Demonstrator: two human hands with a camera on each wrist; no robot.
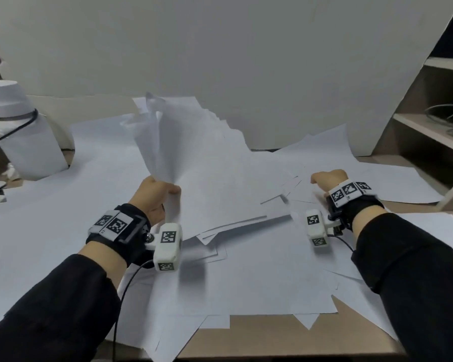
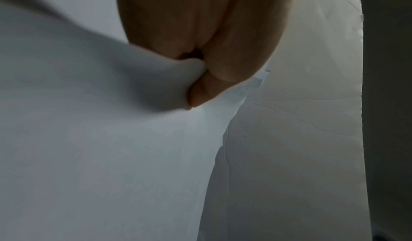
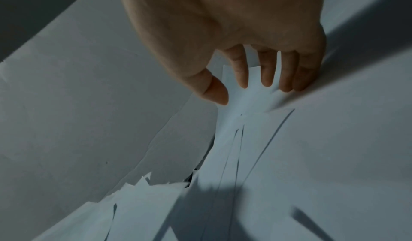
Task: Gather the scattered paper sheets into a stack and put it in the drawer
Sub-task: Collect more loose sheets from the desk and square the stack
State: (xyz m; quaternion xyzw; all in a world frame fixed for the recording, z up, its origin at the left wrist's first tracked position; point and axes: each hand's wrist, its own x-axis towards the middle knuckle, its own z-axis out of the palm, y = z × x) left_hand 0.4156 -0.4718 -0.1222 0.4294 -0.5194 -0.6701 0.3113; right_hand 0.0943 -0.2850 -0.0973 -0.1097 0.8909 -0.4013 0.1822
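White paper sheets (image 1: 233,270) lie scattered and overlapping across the brown surface (image 1: 262,333), reaching from the near edge to the pale wall behind. The left hand (image 1: 154,197) clenches a bundle of these sheets (image 1: 194,152), lifting its left side so the pages fan upward while the right side stays low. The right hand (image 1: 328,180) presses down on the fanned edges of the pile, fingers (image 3: 243,75) spread over the paper, thumb beside them. A white cylindrical container (image 1: 19,131) stands at the far left, wooden shelves (image 1: 429,131) at the right.
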